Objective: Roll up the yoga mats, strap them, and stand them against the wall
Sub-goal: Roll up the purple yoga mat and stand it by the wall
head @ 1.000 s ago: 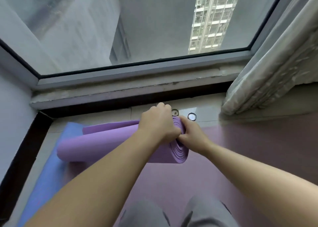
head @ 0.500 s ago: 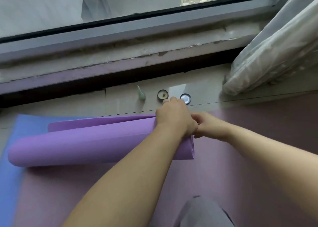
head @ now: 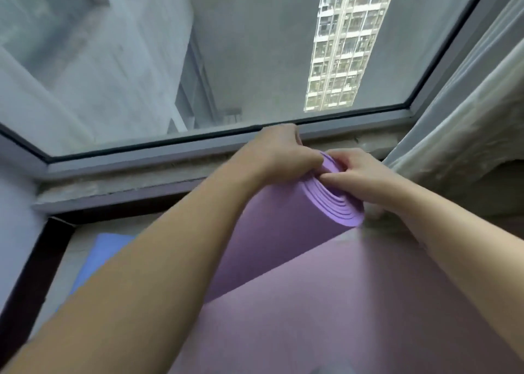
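A purple yoga mat (head: 272, 232) is rolled into a thick tube, with its spiral end facing up and right near the window sill. My left hand (head: 279, 155) grips the top of the roll at that end. My right hand (head: 360, 178) pinches the spiral layers from the right side. The roll's lower part is hidden behind my left forearm. A pink mat (head: 340, 302) lies flat on the floor beneath it. A blue mat (head: 105, 249) shows at the left, partly covered. No strap is visible.
A large window (head: 226, 62) with a grey frame and concrete sill (head: 113, 186) fills the far side. A pale curtain (head: 453, 135) hangs bunched at the right. A white wall and dark skirting (head: 34, 266) border the left.
The roll's right end has been lifted off the floor and tilted up toward the window. Both hands rose with it, and my view swung upward.
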